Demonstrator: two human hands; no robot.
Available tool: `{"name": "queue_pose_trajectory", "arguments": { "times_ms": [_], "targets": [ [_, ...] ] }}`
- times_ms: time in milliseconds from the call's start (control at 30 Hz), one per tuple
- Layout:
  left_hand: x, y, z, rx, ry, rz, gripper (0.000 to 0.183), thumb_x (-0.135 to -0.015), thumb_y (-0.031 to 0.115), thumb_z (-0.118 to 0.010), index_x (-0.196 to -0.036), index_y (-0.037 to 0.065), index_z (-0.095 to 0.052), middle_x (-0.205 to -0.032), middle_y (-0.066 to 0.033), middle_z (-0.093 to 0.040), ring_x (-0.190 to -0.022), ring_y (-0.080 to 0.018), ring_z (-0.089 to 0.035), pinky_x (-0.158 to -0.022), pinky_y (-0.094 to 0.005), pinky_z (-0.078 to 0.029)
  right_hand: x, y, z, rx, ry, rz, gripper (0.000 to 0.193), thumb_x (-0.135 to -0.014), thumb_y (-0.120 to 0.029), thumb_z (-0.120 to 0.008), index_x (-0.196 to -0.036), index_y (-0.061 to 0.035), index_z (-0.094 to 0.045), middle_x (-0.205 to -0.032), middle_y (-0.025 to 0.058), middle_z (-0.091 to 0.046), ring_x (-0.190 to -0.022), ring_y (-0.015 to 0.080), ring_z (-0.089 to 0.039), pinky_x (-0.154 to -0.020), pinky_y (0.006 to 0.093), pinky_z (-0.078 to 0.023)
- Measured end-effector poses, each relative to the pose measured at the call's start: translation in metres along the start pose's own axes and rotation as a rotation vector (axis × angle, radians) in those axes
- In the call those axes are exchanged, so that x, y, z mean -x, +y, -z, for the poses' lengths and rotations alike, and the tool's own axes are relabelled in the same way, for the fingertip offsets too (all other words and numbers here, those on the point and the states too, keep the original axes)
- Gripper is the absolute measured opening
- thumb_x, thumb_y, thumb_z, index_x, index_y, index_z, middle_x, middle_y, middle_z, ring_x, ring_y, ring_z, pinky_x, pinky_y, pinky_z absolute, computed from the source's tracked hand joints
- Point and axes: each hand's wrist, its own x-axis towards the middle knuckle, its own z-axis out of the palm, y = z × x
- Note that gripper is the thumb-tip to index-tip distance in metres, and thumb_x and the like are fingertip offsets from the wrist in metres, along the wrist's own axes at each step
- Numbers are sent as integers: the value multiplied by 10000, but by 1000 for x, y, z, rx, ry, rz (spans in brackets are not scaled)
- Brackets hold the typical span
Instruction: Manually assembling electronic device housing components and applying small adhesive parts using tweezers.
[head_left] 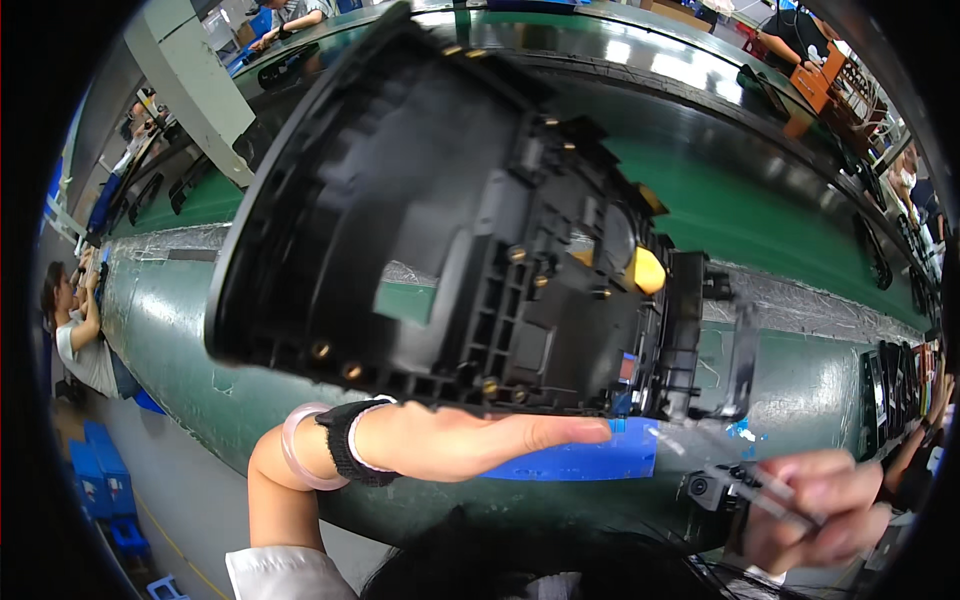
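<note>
A large black plastic housing (480,300) is tilted up in front of me, partly blurred. Its inside shows ribs, brass inserts, a rectangular cut-out and a yellow round piece (648,271). My left hand (470,440) holds it by the lower edge, thumb stretched along the rim; the other fingers are hidden behind it. To the right, my right hand (815,510) is smeared by motion, its fingers pinched on a thin pale strip (745,485) that points toward the housing's lower right corner. Beside that hand is a small black camera-like part (706,490).
Below the housing, a blue sheet (590,455) lies on the green worktable (200,330). Black parts stand in a row (890,385) at the right. Beyond runs a green conveyor belt (740,215); a grey post (190,85) rises at the left. Other people work around the line.
</note>
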Motion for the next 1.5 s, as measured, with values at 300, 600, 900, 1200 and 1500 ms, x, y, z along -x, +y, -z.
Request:
{"name": "queue_pose_trajectory", "arguments": {
  "times_ms": [300, 600, 900, 1200, 1500],
  "targets": [
    [3, 3, -8, 425, -82, -18, 237, -764, 57, -387, -974, -37, -445, -996, -107, -461, -937, -140, -428, -832, -234, -319, 1, -3, -4, 161, -102, 72, 227, -657, -45, -546, -715, -82, -330, -717, 78, -438, -585, 202, -526, -456, 214, -457],
    [-1, 16, 6, -6, -271, -80, 352, -745, 160, -384, -1045, -20, -355, -1073, -103, -373, -990, -164, -357, -851, -262, -256, 5, -4, -5, 104, 13, 41, 244, -659, -39, -544, -711, -78, -309, -689, 86, -432, -560, 215, -513, -463, 227, -468],
    [5, 3, -8, 37, -218, 183, 313, -738, 149, -397, -1024, 22, -410, -1045, -106, -419, -971, -181, -389, -832, -267, -283, -4, -5, -6, 48, 272, -253, 235, -647, 4, -488, -725, -63, -278, -675, 103, -403, -503, 171, -436, -475, 253, -433],
    [-3, 19, -14, 469, -77, 219, 240, -770, 55, -356, -997, 9, -419, -980, -97, -473, -905, -158, -455, -791, -212, -342, 5, -11, -6, 185, -23, -112, 267, -645, -77, -569, -728, -93, -316, -714, 80, -435, -593, 213, -517, -511, 224, -468],
    [-12, 13, -1, 208, -242, 18, 321, -762, 126, -401, -1043, -23, -363, -1038, -97, -428, -961, -137, -406, -833, -226, -313, 5, -9, -8, 173, 23, -143, 259, -643, -43, -565, -720, -95, -323, -704, 73, -429, -589, 211, -509, -505, 224, -468]
  ]
}}
